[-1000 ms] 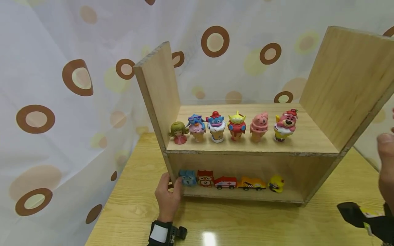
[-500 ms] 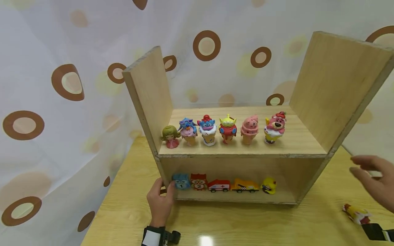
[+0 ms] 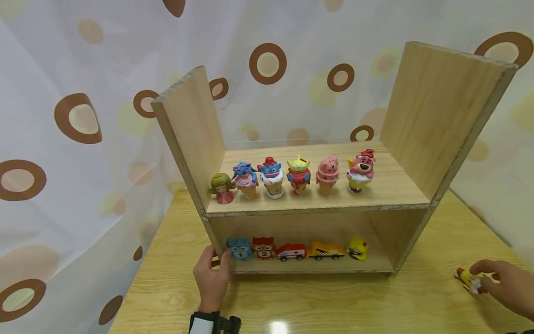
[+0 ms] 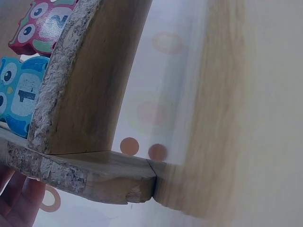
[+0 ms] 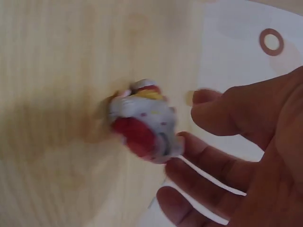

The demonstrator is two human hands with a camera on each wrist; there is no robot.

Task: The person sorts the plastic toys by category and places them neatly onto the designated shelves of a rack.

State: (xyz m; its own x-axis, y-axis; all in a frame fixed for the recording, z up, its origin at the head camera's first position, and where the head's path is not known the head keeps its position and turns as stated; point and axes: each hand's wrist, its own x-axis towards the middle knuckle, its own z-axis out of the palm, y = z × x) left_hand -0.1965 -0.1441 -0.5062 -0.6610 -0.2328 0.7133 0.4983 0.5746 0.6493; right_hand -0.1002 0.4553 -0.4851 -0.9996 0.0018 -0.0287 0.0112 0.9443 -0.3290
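My left hand (image 3: pixel 212 278) grips the lower left side panel of a two-level wooden shelf (image 3: pixel 400 202), its thumb at the front edge beside a blue owl block (image 3: pixel 239 249) numbered 1. In the left wrist view only a few fingers (image 4: pixel 28 198) show under the panel. To the right of the shelf, a small white, red and yellow figurine (image 3: pixel 470 281) lies on its side on the table. My right hand (image 3: pixel 511 285) is right at it, thumb and fingers spread apart. The right wrist view has the figurine, blurred, just in front of the fingertips (image 5: pixel 177 168).
Several figurines line the upper board, from a girl (image 3: pixel 223 188) to a pink bear (image 3: pixel 360 170). Below stand a red owl block (image 3: pixel 263 248), an ambulance (image 3: pixel 291 251), a yellow truck (image 3: pixel 326 250) and a duck (image 3: pixel 357 249). Patterned cloth (image 3: pixel 308 28) hangs behind the table (image 3: pixel 333 306).
My right hand has come in from the right edge and dropped to the lying figurine. The head view has shifted, so the shelf sits further left. The left hand keeps its grip.
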